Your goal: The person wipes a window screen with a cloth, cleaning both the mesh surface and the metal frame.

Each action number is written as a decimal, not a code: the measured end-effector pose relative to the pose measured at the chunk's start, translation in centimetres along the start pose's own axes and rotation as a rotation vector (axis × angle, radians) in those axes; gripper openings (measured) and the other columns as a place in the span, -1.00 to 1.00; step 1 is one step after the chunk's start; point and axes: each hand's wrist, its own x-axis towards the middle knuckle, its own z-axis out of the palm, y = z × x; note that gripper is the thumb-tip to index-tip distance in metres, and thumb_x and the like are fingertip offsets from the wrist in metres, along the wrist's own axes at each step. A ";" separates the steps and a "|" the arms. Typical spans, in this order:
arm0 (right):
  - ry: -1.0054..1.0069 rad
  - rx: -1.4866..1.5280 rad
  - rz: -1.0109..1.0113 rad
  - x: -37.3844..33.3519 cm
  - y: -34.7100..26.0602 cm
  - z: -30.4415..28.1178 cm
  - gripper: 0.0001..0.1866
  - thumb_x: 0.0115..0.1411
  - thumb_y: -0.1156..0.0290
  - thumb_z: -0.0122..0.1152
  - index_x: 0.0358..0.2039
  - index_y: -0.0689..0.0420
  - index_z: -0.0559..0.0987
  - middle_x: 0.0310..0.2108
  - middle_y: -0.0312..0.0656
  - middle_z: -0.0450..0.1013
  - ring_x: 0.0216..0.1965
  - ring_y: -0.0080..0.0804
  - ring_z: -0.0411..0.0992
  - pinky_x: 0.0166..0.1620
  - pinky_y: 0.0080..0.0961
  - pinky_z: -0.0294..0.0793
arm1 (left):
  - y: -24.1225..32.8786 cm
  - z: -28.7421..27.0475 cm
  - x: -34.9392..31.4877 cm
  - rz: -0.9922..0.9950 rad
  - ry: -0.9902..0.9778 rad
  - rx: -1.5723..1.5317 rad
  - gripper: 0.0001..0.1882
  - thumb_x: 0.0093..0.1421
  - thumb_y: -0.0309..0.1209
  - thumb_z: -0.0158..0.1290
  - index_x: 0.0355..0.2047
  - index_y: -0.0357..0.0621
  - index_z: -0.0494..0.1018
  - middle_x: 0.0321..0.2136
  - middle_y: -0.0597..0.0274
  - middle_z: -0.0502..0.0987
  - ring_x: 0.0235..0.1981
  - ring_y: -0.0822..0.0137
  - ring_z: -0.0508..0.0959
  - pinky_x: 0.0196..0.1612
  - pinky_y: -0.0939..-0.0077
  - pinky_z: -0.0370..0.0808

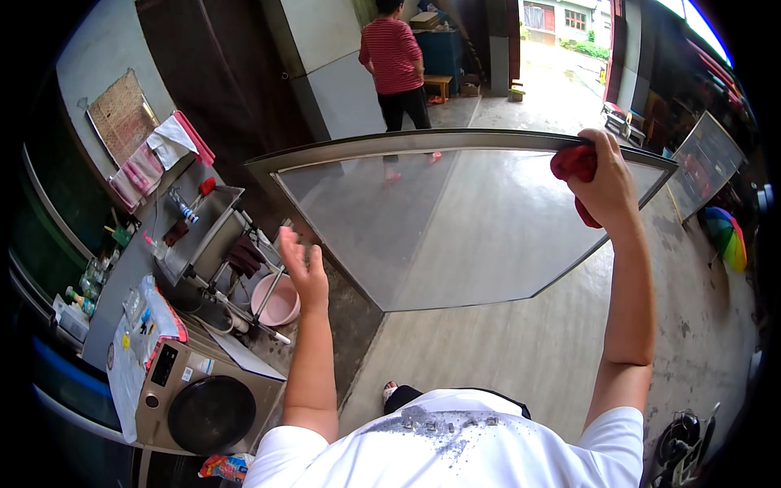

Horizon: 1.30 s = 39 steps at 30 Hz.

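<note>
Upright before me stands a window screen with a grey-brown metal frame and see-through mesh. My right hand is closed around a bunched red cloth at the screen's upper right, against the top rail. Whether those fingers also grip the rail is hard to see. Beside the screen's left edge, my left hand is raised with its fingers apart and slightly blurred. Nothing shows in it, and it seems to be off the frame.
On the left are a sink, a pink basin and a washing machine. A person in a striped red top stands beyond the screen. Another framed panel and a rainbow umbrella are at right.
</note>
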 end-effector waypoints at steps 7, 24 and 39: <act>0.021 -0.029 -0.035 -0.5 -0.5 1.3 -0.45 -0.13 0.42 0.28 -0.04 0.01 0.39 -0.02 -0.21 0.37 -0.12 -0.10 0.47 -0.14 -0.27 0.50 | 14.6 6.1 3.6 0.783 -0.212 0.665 -0.56 0.00 -0.37 0.14 -0.04 0.03 0.45 0.06 0.11 0.37 0.12 0.10 0.35 0.21 -0.06 0.08; -0.048 -0.054 0.010 -0.5 -0.8 0.1 -0.43 -0.12 0.43 0.28 -0.02 0.02 0.39 0.00 -0.18 0.36 -0.09 -0.09 0.45 -0.08 -0.26 0.47 | 17.2 12.4 8.5 0.751 -0.701 0.525 -0.70 0.01 -0.49 0.09 -0.18 -0.09 0.47 -0.43 0.17 0.50 -0.40 0.12 0.51 -0.26 0.27 0.42; -0.070 0.007 -0.040 -1.3 -0.9 0.6 -0.45 -0.12 0.44 0.26 -0.03 0.08 0.41 -0.01 -0.15 0.36 -0.09 -0.11 0.45 -0.10 -0.30 0.48 | 17.9 12.9 7.9 0.818 -0.633 0.643 -0.68 -0.05 -0.47 0.08 -0.21 -0.04 0.48 -0.39 0.29 0.52 -0.33 0.24 0.52 -0.14 0.28 0.36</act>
